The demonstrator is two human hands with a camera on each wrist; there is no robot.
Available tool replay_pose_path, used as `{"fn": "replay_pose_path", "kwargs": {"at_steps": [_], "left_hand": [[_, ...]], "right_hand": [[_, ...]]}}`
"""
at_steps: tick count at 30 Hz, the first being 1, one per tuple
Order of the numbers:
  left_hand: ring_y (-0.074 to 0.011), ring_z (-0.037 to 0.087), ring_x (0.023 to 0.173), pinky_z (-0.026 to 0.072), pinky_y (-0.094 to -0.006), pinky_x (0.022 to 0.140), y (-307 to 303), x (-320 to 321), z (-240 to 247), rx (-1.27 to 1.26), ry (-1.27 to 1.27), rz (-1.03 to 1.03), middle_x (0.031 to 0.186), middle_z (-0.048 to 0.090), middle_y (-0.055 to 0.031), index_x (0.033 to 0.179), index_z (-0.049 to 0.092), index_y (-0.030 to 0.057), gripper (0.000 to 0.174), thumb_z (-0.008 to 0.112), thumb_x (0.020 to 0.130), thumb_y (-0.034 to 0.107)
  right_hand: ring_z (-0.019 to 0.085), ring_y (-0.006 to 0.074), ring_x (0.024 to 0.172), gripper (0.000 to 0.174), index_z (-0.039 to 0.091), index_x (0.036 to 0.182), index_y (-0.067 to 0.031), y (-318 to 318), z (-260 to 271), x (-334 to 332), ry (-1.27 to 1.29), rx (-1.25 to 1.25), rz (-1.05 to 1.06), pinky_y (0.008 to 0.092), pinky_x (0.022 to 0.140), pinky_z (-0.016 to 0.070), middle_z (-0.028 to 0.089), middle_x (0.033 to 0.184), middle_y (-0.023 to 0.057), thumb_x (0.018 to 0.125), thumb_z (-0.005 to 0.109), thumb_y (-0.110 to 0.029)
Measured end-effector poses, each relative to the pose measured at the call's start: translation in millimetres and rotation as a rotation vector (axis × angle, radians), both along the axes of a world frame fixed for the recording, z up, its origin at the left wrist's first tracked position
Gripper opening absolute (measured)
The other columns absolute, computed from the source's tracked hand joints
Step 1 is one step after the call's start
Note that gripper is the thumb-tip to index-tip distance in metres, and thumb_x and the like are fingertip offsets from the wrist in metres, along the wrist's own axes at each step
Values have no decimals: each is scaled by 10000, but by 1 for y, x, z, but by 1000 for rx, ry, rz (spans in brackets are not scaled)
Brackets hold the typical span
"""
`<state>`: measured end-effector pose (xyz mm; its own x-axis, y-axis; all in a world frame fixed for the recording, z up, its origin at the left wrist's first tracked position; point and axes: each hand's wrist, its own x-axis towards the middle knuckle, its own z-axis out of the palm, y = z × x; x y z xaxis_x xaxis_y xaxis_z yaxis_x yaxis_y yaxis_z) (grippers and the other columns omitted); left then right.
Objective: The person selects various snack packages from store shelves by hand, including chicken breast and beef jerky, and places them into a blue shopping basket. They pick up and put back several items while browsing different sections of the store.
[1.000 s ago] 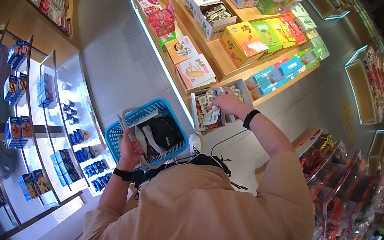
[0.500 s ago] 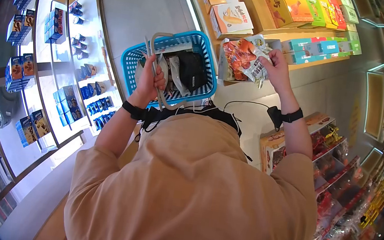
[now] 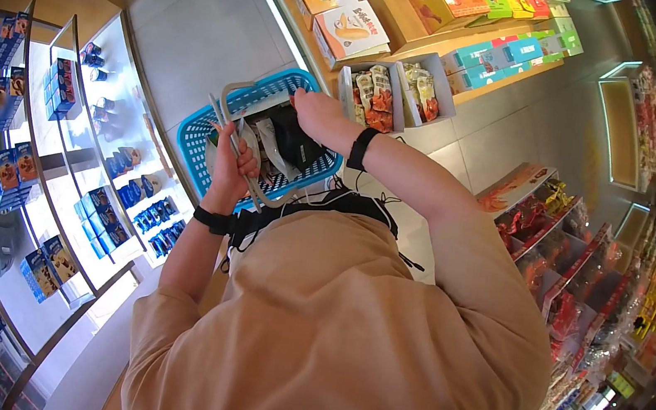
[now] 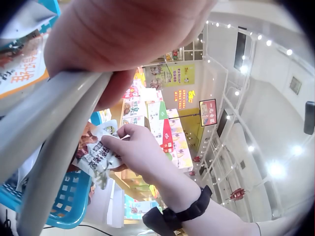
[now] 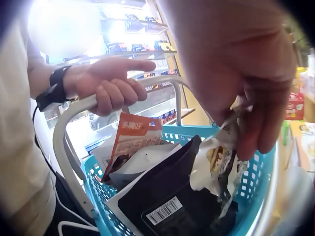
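Note:
The light grey handles point(image 5: 58, 140) of a blue plastic basket point(image 3: 191, 154) are gripped in my left hand point(image 3: 232, 168), whose index finger points forward in the right wrist view. Over the basket's far right side is my right hand point(image 3: 319, 117). It pinches a snack packet point(image 4: 98, 153) by its top edge, white with a reddish food picture. In the right wrist view, that packet hangs in front of a black pouch point(image 5: 165, 194) with a barcode label. Beside the pouch stands an orange-and-white snack bag point(image 5: 135, 135) in the basket.
Two open boxes of packets point(image 3: 372, 98) stand just beyond the basket at the end of a wooden display point(image 3: 417, 46). Lit glass shelves point(image 3: 111, 166) hold blue boxes on the left. Bagged snacks point(image 3: 562, 271) fill a rack on the right. A thin cable runs near the waist.
My right hand has taken a packet from the box and carried it leftward to the basket. The left hand keeps its grip on the handles.

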<state>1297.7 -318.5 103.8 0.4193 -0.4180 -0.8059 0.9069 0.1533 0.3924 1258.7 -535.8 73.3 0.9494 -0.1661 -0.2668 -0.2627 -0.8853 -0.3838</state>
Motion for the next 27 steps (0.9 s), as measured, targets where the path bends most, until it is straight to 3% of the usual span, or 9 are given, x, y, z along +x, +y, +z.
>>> {"fn": "replay_pose_path", "kwargs": {"at_steps": [4, 9, 12, 14, 16, 18, 20, 23, 27], "left_hand": [[-86, 245, 394, 244, -266, 427, 4, -4, 3, 7, -9, 12, 486, 239, 57, 643, 393, 178, 530, 506, 906, 624], [-85, 245, 405, 238, -264, 433, 8, -7, 0, -7, -9, 3, 500, 241, 58, 671, 404, 179, 510, 517, 897, 622], [-89, 236, 404, 238, -269, 432, 10, -5, -3, 13, 8, 17, 495, 240, 56, 652, 401, 177, 523, 510, 898, 626], [-91, 230, 404, 239, -271, 434, 15, -4, -9, -9, 24, 34, 490, 238, 53, 643, 400, 174, 530, 506, 899, 626], [-92, 226, 404, 240, -272, 436, 19, -4, -11, -5, 22, 62, 486, 237, 51, 638, 398, 171, 535, 503, 901, 625], [-92, 224, 403, 241, -273, 437, 20, -5, -11, 29, 6, 89, 482, 235, 50, 636, 396, 167, 536, 500, 903, 621], [-95, 221, 401, 244, -272, 437, 24, -4, -10, 25, 10, 119, 479, 229, 50, 629, 385, 164, 541, 497, 907, 614], [-95, 223, 399, 249, -271, 438, 34, -4, -16, 35, 9, 150, 475, 226, 47, 627, 380, 170, 537, 505, 906, 610], [-97, 229, 396, 250, -271, 434, 38, -4, -9, 71, 5, 193, 471, 228, 43, 621, 377, 172, 541, 508, 906, 612]], "right_hand": [[719, 283, 818, 140, 641, 935, -14, 18, -18, 4, 45, -109, 34, 393, 656, 574, 717, 837, 146, 830, 574, -78], [714, 292, 820, 144, 675, 916, -46, 23, -78, 5, 115, -101, 97, 408, 626, 565, 718, 863, 145, 862, 579, -139], [711, 295, 843, 165, 698, 921, -75, 20, -75, 3, 133, -35, 35, 415, 648, 565, 717, 883, 136, 877, 593, -194], [706, 307, 821, 227, 689, 920, -67, 7, -29, -5, 70, 7, -69, 436, 636, 560, 711, 858, 131, 905, 573, -261], [678, 353, 721, 346, 645, 883, -48, -16, -36, -20, -275, 34, -136, 461, 620, 545, 680, 772, 129, 931, 533, -372], [672, 363, 732, 399, 632, 875, -41, -51, -20, -33, -174, 61, -277, 462, 633, 544, 684, 813, 141, 934, 523, -420], [670, 348, 817, 437, 596, 949, -24, -89, -23, -46, -29, 140, -523, 460, 711, 535, 666, 855, 166, 892, 594, -457], [629, 365, 1008, 567, 546, 1125, -10, -131, -89, -74, 79, 155, -712, 448, 844, 523, 612, 1135, 230, 852, 653, -495], [528, 373, 1191, 773, 446, 1269, -2, -141, -111, -74, 189, 135, -765, 451, 953, 478, 509, 1288, 221, 779, 731, -528]]}}
